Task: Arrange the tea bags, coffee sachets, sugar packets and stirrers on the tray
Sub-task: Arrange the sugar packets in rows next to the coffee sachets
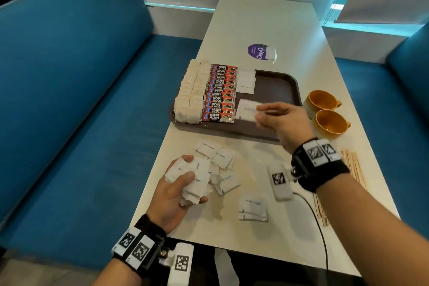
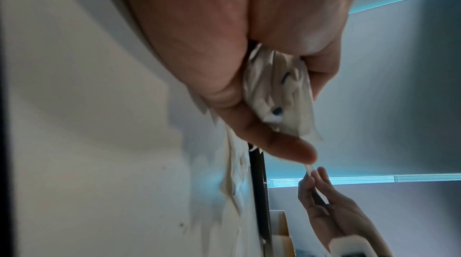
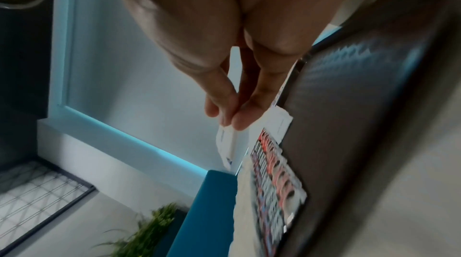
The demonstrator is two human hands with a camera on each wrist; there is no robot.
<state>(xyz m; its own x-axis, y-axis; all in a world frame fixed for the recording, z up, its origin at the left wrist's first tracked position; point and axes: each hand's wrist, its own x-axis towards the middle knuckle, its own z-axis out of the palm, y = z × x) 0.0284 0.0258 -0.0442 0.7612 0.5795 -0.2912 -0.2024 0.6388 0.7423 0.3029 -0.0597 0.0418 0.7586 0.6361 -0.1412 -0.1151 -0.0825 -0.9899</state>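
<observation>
Tea bags (image 1: 188, 93) stand in two pale rows along the left end of the dark brown tray (image 1: 282, 83), which sits on the pale table (image 1: 262, 23). Just right of them, the red coffee sachets (image 1: 220, 94) lie stacked in one column, edge to edge. Next over, a white sugar packet (image 1: 246, 81) lies flat on the tray against the sachets.

Nearer the table's front edge, the left hand (image 1: 176, 193) is cupped palm up, its fingers and thumb curled round a crumpled bunch of sugar packets (image 1: 192, 176); the left wrist view shows the same wad gripped in the fist (image 2: 282, 91). Loose sugar packets (image 1: 220, 158) are scattered on the table just beside that hand, and a small stack (image 1: 253, 210) lies further right.

Over the tray, the right hand (image 1: 281, 121) pinches a single sugar packet (image 1: 247, 110) between thumb and fingertips, held just beside the sachets; the right wrist view shows that pinch (image 3: 227, 143).

Right of the tray stand two yellow cups (image 1: 327, 111), side by side. Wooden stirrers (image 1: 354, 165) lie on the table near the right edge, partly hidden by the right forearm.
</observation>
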